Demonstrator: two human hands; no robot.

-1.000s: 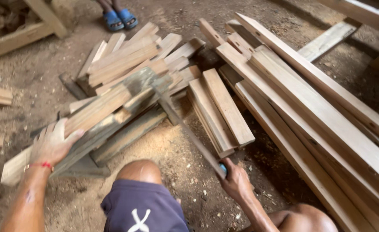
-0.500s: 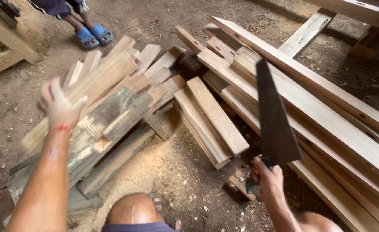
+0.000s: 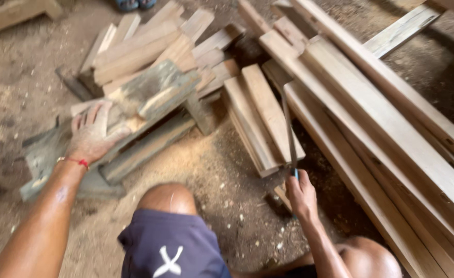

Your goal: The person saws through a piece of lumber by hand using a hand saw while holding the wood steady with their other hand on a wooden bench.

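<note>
My left hand (image 3: pixel 94 132) lies flat, fingers spread, on a weathered grey-green plank (image 3: pixel 155 92) in a heap of short wood pieces. My right hand (image 3: pixel 300 194) grips the blue handle of a hand saw (image 3: pixel 288 131). Its thin blade points up and away, edge-on, over a stack of two short pale boards (image 3: pixel 260 113). My bare knee (image 3: pixel 166 198) and dark blue shorts sit between the two arms. A red thread circles my left wrist.
Long pale planks (image 3: pixel 391 118) run diagonally across the right side. More short boards (image 3: pixel 139 46) are piled at the upper left. Sawdust (image 3: pixel 206 154) covers the dirt floor. Another person's blue sandals (image 3: pixel 132 4) show at the top edge.
My left hand came down from the raised plank and now rests flat on the grey plank. The saw swung from broad-side up to edge-on, lower, over the short boards.
</note>
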